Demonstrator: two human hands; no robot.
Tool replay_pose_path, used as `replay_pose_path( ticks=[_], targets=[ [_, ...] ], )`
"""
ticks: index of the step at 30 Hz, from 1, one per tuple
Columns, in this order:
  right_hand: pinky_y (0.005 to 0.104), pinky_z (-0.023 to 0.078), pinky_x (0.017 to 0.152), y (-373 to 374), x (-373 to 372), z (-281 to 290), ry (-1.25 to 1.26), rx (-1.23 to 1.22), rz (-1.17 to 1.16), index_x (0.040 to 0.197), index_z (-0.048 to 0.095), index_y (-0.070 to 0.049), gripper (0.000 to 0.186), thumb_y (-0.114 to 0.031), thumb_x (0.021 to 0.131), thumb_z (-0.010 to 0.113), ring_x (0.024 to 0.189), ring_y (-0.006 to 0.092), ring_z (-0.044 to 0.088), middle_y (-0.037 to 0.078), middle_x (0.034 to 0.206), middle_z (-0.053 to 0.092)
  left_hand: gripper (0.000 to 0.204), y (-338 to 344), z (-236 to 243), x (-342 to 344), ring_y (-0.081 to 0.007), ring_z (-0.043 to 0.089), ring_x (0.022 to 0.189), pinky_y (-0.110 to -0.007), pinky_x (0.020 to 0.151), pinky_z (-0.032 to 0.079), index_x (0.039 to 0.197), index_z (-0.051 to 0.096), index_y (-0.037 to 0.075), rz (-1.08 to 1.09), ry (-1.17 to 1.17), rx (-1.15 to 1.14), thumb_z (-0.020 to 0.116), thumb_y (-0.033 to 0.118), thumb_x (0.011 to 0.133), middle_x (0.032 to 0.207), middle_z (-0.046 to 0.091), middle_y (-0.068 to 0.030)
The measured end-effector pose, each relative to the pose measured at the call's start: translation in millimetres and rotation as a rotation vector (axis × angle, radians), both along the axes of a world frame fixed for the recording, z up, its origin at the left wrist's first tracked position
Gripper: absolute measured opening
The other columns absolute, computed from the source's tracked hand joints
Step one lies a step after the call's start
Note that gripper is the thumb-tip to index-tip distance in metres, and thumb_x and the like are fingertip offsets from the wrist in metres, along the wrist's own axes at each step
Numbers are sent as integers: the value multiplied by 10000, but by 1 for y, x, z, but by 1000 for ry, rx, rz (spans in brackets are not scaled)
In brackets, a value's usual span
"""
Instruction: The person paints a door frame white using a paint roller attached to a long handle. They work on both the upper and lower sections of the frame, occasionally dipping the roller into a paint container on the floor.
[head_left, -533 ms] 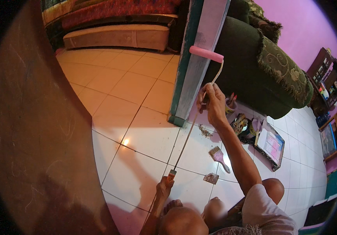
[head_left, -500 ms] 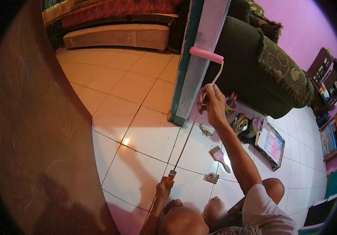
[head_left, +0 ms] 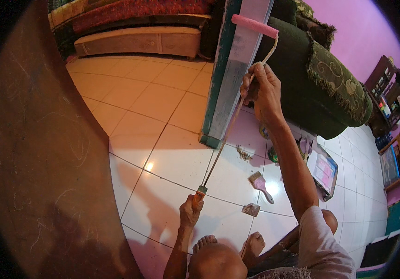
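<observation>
My left hand (head_left: pixel 190 211) is closed round the orange handle of a long paint roller (head_left: pixel 255 26), low over the floor in front of my knees. Farther up, my right hand (head_left: pixel 264 90) grips the bent metal rod of the same roller, thumb and fingers pinched on it. The pink roller sleeve lies across the narrow face of a post (head_left: pixel 244 49), which has pale grey paint and a green edge strip. A darker, less covered patch shows on that face below the sleeve.
On the white tiles lie a flat paintbrush (head_left: pixel 260 187), a small scraper-like piece (head_left: pixel 250 209) and some debris (head_left: pixel 243 154). A paint tray (head_left: pixel 326 169) with pink paint sits right. A green sofa (head_left: pixel 297 79) stands behind my right arm; a brown panel (head_left: pixel 46 153) rises at left.
The roller sleeve has moved up the post and slightly right. Both hands have gone farther away with it, still holding handle and rod. My right forearm now hides the pot near the tray.
</observation>
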State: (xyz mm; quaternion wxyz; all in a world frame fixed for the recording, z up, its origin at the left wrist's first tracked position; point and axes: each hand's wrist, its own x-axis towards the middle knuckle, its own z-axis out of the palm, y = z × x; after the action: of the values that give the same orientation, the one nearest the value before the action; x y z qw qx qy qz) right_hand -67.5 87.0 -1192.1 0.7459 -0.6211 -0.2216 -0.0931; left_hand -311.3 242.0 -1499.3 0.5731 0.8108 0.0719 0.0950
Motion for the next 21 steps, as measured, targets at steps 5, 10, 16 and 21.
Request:
replay_pose_path(
  ticks=[5,10,16,21],
  targets=[
    [246,411,409,4,-8,-24,93,-14,-37,937,486,-100,305,-380,1047,434,528,113,564,17,681,549,448,1,-23,-11,-362,641,637,-431,565,492,965,556,24,-28,65,-14,589,470,941,679,621,-176],
    [239,398,391,4,-13,-68,166,26,-12,954,486,-92,278,-348,1052,438,497,110,547,22,657,545,378,-4,-56,-33,-398,644,651,-455,559,489,961,551,19,4,77,10,611,392,942,692,630,-196],
    [250,415,399,-1,-24,-99,249,38,10,952,486,-86,299,-366,1049,437,520,130,572,23,665,548,376,-7,-77,-55,-428,629,669,-469,567,483,955,553,23,1,86,13,622,392,933,708,622,-210],
    [259,415,403,-7,-19,-76,190,57,9,969,489,-80,305,-374,1042,451,513,133,562,26,664,539,388,-4,-41,-50,-379,631,658,-443,583,490,975,566,38,19,64,21,627,419,928,725,632,-182]
  ],
)
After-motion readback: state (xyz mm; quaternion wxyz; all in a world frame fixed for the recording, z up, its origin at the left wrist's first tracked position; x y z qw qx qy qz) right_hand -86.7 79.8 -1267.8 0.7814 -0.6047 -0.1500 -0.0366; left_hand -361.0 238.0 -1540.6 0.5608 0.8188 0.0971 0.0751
